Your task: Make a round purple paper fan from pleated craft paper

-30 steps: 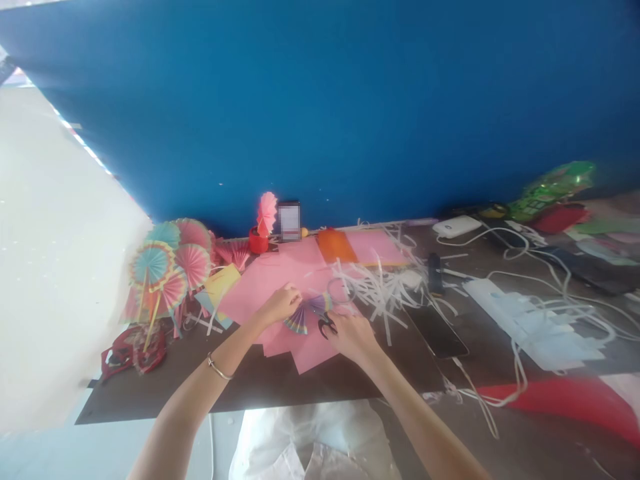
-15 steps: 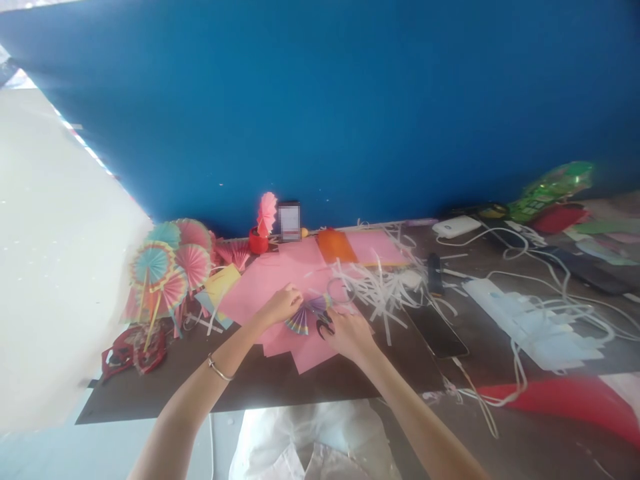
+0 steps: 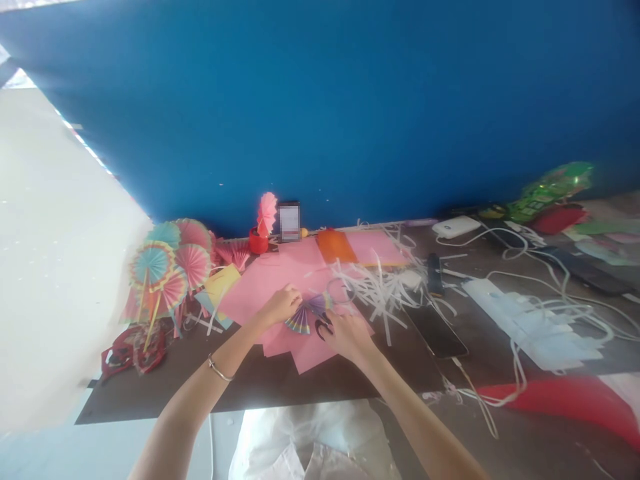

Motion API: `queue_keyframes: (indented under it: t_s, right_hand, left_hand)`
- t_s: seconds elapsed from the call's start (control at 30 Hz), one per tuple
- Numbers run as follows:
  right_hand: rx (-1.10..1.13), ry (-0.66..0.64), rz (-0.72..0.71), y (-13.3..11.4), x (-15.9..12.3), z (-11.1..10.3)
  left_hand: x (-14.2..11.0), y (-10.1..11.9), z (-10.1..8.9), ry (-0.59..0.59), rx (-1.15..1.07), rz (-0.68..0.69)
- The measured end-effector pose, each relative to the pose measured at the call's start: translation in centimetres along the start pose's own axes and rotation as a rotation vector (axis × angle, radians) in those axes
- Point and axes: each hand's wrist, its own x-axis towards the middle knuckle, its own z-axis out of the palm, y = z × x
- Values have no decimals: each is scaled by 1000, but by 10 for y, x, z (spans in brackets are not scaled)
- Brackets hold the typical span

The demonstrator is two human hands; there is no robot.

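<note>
A small pleated purple paper fan [image 3: 301,319] with a rainbow edge spreads between my two hands, just above pink paper sheets [image 3: 270,283]. My left hand [image 3: 284,304] is closed, with its fingertips pinching the fan's left side. My right hand [image 3: 350,335] is curled at the fan's right side. Black scissor handles [image 3: 324,328] show at its fingers, and the blades are hard to make out. Beyond my right hand a clear tape roll [image 3: 341,291] lies near a heap of white paper strips [image 3: 380,287].
Finished paper fans [image 3: 153,265] crowd the left side. A red pot [image 3: 259,241] and a propped phone [image 3: 289,221] stand at the back by the blue partition [image 3: 320,120]. Rightward lie a dark phone [image 3: 440,331], a white power strip [image 3: 530,323] and tangled cables.
The fan's pleats look slightly more spread, and the scissor handles have shifted a little at my right hand. Both hands stay in nearly the same place.
</note>
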Motion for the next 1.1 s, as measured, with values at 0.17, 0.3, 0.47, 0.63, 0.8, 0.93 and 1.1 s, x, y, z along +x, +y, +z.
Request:
queue_keyframes:
  t_s: [0.17,0.3,0.47,0.63,0.8,0.93,1.1]
  right_hand:
    - [2,5,33,3,-2,-3]
    - [26,19,45,7,-6,-9]
    - [46,39,53,6,-5,-11]
    - [21,19,72,-2,-1,-8]
    - [8,43,61,-5,3,0]
    - [-2,53,70,-4,6,5]
    - [5,59,54,-3,7,8]
  left_hand:
    - [0,-1,0,-3,-8,-6]
    - [0,-1,0,-14,-42,-33]
    - [0,1,-1,-20,-65,-35]
    - [0,2,-1,-21,-45,-46]
    - [-1,3,0,-10,-50,-66]
    - [-1,5,-1,-17,-49,-57]
    - [-1,6,-2,-26,-47,-70]
